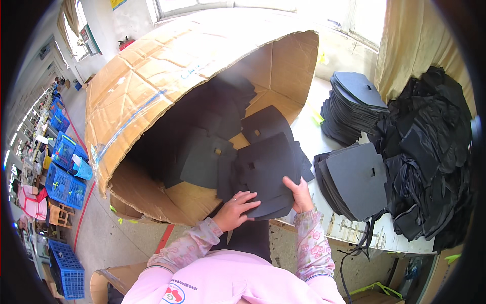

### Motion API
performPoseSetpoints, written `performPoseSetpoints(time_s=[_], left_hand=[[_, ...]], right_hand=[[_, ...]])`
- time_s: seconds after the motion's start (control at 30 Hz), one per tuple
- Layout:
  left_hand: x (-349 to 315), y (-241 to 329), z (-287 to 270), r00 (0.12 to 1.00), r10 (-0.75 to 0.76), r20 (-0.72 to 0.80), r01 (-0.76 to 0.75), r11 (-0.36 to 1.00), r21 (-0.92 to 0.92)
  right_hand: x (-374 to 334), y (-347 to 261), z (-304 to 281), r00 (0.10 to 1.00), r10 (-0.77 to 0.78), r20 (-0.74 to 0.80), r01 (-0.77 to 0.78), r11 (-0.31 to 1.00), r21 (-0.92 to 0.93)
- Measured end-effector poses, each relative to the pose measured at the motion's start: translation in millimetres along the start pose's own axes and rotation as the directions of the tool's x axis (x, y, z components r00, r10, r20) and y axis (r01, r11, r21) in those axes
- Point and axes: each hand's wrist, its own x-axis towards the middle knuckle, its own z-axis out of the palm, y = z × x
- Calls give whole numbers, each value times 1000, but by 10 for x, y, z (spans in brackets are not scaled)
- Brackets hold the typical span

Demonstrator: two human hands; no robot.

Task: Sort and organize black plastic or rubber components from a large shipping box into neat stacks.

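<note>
A stack of black flat panels [270,172], each with curved edges and a small rectangular slot, lies between my hands at the mouth of a large cardboard box [147,83]. My left hand [235,210] grips the stack's lower left edge, its fingers over the top panel. On the opposite edge, my right hand [299,194] has its thumb on top, with the fingers partly hidden. More loose black panels [200,159] lie inside the box, its deep end dark. To the right of my right hand, another panel stack [356,181] leans on the white table [324,152].
A taller panel stack [352,106] stands farther back on the table. Beside it rises a heap of black fabric [430,147], with straps hanging off the table's front edge. Blue plastic crates [65,186] line the floor at left. An open carton [117,277] sits near my left side.
</note>
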Motion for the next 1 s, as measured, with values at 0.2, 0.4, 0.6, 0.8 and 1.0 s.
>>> performPoseSetpoints(time_s=[0.2,0.4,0.6,0.8,1.0], left_hand=[[-80,-69,-107,871,-299,-389,12,806,-592],[302,34,-431,776,-490,-396,-220,379,-899],[329,-136,-347,856,-247,-454,-63,822,-566],[362,47,-183,935,-200,-292,-23,789,-614],[-294,100,142,627,-674,-390,70,548,-834]], right_hand=[[-267,-657,414,921,-366,132,388,886,-252],[-631,-1264,648,752,-429,501,653,377,-657],[-546,-1011,574,776,-159,611,612,-49,-790],[-634,-833,670,789,-103,606,577,-216,-788],[-798,-1127,795,696,-453,557,501,-250,-829]])
